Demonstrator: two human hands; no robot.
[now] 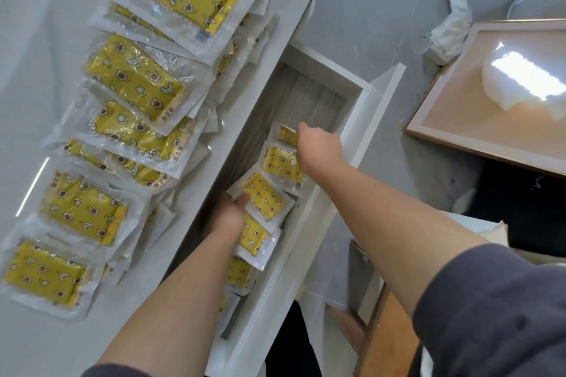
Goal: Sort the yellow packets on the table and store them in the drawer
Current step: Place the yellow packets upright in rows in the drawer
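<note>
Several yellow packets (134, 79) in clear wrap, printed with stars and moons, lie in overlapping rows on the white table (36, 24). The white drawer (352, 119) under the table edge stands pulled out, and a row of yellow packets (283, 161) lies along its grey floor. My left hand (228, 214) reaches into the drawer and grips the near-left edge of a packet (266, 197) in the row. My right hand (318, 145) is further in, fingers curled over the farthest packet (286, 133), which it partly hides.
The far end of the drawer floor (309, 98) is bare. A glossy wooden-framed board (490, 119) with a white foam piece (526, 82) lies on the floor to the right. Crumpled white paper (450, 27) sits beyond it.
</note>
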